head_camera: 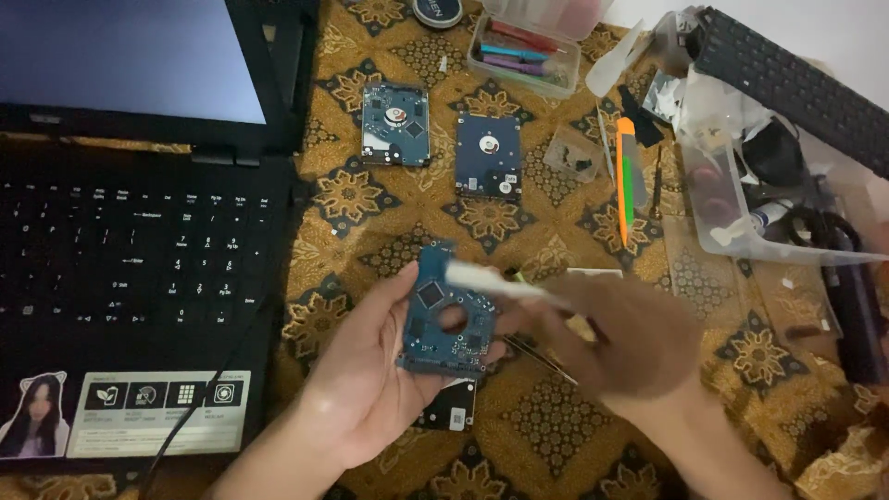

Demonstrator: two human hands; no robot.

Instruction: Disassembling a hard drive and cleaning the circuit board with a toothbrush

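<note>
Lower centre of frame: my left hand point(370, 389) grips a blue circuit board point(446, 315) by its lower edge, fingers clamped on it, chip side up. My right hand point(634, 338) is blurred just right of it, closed on a white brush point(491, 281) whose tip lies over the board's top. Two drives point(396, 123) point(488, 156) sit upper centre on the patterned cloth point(546, 426), laptop point(130, 250) at left.

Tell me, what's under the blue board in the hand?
Under the blue circuit board, held by the left hand, a black drive peeks out; most of it stays covered.
</note>
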